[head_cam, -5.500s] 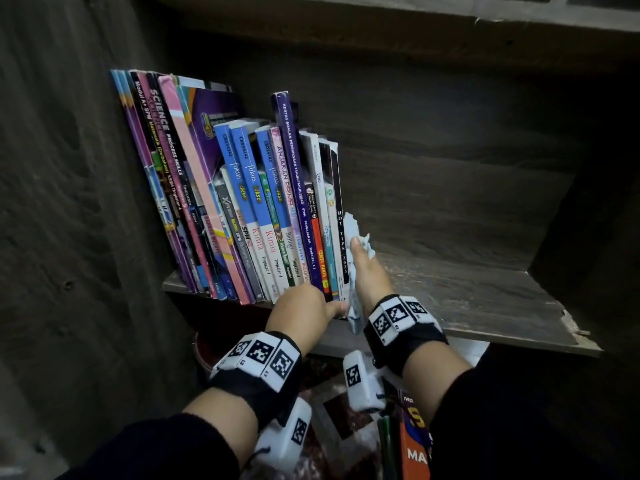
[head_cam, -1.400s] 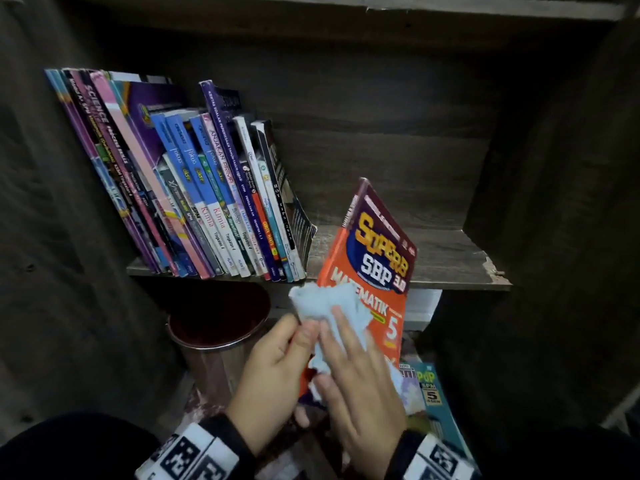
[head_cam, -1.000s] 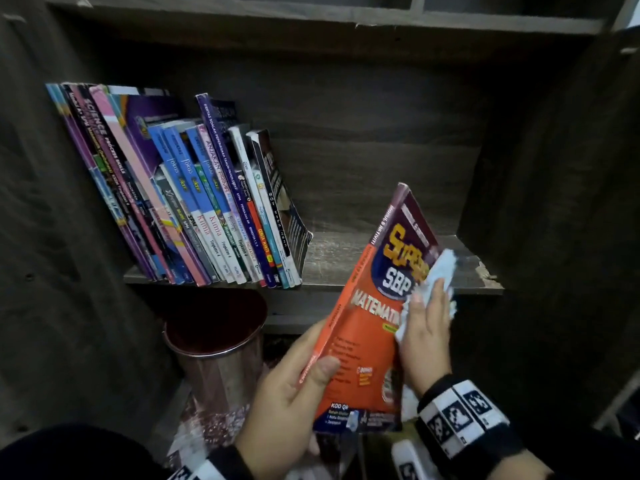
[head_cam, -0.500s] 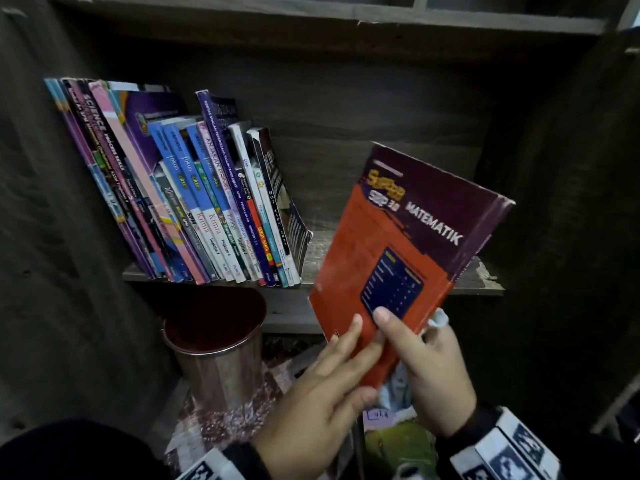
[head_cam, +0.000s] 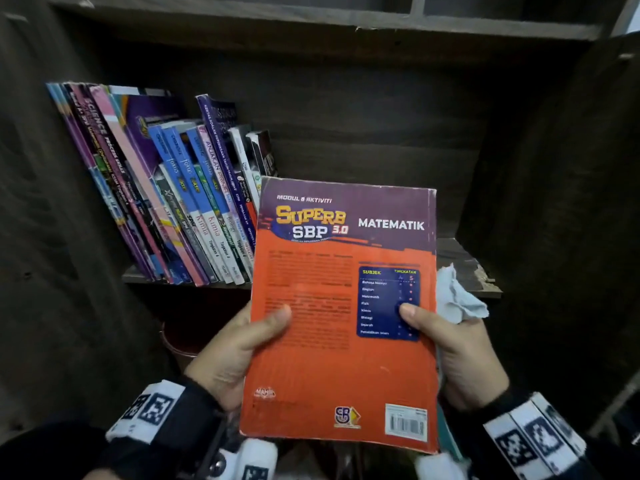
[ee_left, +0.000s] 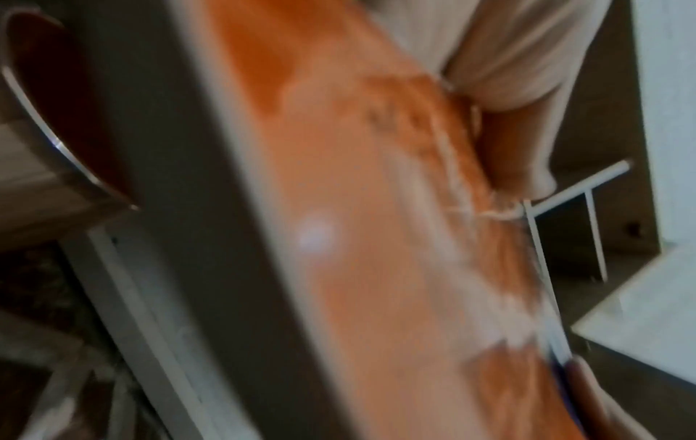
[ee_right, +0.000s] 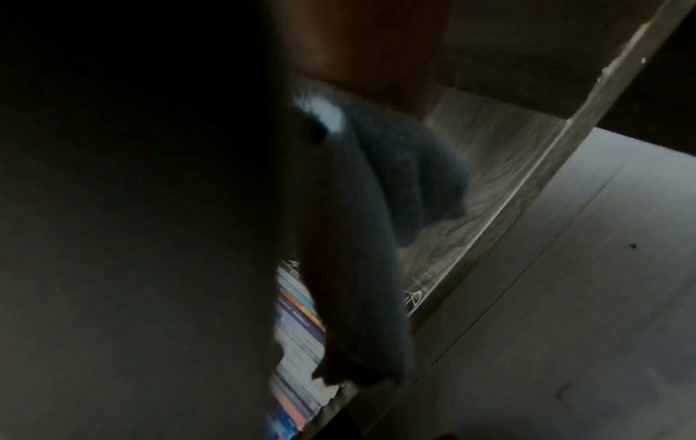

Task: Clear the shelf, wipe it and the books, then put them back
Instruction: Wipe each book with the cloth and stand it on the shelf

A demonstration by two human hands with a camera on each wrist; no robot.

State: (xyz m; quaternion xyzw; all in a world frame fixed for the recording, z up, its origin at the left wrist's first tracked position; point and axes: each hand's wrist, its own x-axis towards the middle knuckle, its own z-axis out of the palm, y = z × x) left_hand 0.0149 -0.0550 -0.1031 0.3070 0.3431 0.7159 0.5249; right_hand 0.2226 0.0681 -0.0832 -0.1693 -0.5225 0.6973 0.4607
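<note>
The left hand [head_cam: 230,355] and the right hand [head_cam: 460,358] are gripping the orange Matematik book [head_cam: 341,317] by its two long edges, each thumb lying across the back cover and the fingers hidden behind it. The right hand is also keeping a pale cloth [head_cam: 459,299] bunched against the book's right edge. The book is standing upright in the air in front of the shelf [head_cam: 464,268], back cover facing the head camera. A row of books [head_cam: 180,202] is leaning leftward at the shelf's left end, while the right part of the board is lying bare, its front right corner chipped.
</note>
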